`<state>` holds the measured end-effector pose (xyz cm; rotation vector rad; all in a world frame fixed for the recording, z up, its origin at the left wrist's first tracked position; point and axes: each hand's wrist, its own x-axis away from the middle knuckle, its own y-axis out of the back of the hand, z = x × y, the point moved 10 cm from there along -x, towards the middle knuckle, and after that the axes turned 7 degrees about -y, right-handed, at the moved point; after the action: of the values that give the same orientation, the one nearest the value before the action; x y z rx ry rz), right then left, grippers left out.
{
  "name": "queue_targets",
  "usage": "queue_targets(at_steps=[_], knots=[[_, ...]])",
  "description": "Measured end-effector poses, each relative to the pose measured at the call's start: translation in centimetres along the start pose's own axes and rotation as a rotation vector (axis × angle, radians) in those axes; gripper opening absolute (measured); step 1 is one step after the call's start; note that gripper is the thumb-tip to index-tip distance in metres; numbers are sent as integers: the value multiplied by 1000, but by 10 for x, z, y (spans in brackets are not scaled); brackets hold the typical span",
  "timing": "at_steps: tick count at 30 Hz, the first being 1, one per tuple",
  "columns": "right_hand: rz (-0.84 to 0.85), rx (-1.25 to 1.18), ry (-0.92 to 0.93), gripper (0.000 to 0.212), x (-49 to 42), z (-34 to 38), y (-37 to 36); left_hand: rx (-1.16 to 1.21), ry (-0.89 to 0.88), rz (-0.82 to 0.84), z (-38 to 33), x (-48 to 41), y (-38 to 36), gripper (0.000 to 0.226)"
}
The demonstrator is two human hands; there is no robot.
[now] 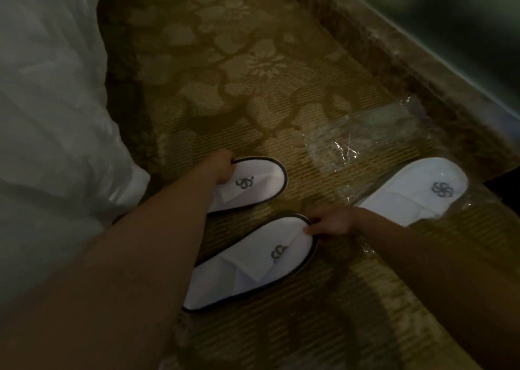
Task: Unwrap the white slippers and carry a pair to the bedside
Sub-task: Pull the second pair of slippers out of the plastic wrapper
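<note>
far slipper (253,184): white, dark-trimmed, grey logo, unwrapped, flat on carpet by the bed's edge | near slipper (250,260): same, parallel, just beside it | wrapped pair (416,192): white, in clear plastic, near carpet's right border

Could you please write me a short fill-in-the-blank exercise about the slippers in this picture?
1. The left hand grips the slipper nearer the ____ bedding.
2. The right hand pinches the ____ end of the nearer slipper.
3. The wrapped slipper pack lies on the patterned ____.

Missing words: white; toe; carpet
</note>
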<state>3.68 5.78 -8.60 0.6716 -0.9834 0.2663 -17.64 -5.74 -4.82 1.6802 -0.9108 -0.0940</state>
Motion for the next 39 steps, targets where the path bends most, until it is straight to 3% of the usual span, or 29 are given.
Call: queue_targets(at_steps=[9, 14, 18, 23, 28, 34, 39], knots=[[-15, -21, 24, 35, -13, 21, -14, 16, 29, 96, 8, -3, -18, 47], [-163, 176, 25, 33, -21, 28, -8, -6, 24, 189, 11, 1, -28, 49], [-257, 328, 25, 43, -21, 32, -7, -22, 29, 247, 5, 4, -31, 59], [-315, 376, 74, 43, -9, 38, 3, -97, 4, 295, -11, 9, -26, 65], [-306, 444, -17, 38, 12, 27, 35, -129, -144, 269, -63, 13, -8, 52], [-449, 274, -65, 42, 60, -4, 90, -148, -372, 275, -153, 27, -9, 57], [-488, 106, -145, 32, 97, -56, 122, -88, -486, 100, -219, 24, 22, 50]])
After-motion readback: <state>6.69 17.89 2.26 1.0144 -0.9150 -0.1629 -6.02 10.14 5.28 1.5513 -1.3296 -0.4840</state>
